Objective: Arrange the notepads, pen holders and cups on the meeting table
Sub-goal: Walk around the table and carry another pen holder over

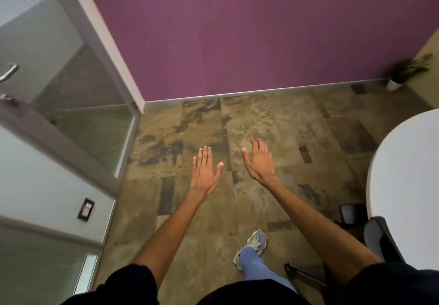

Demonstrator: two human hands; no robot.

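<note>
My left hand and my right hand are stretched out in front of me over the floor, palms down, fingers apart, holding nothing. The white round meeting table shows only as a curved edge at the right side; its visible part is bare. No notepads, pen holders or cups are in view.
A purple wall stands ahead. A glass door with a metal handle and frame lies to the left. A small potted plant sits in the far right corner. A dark chair stands by the table. My foot is on the brown patterned floor.
</note>
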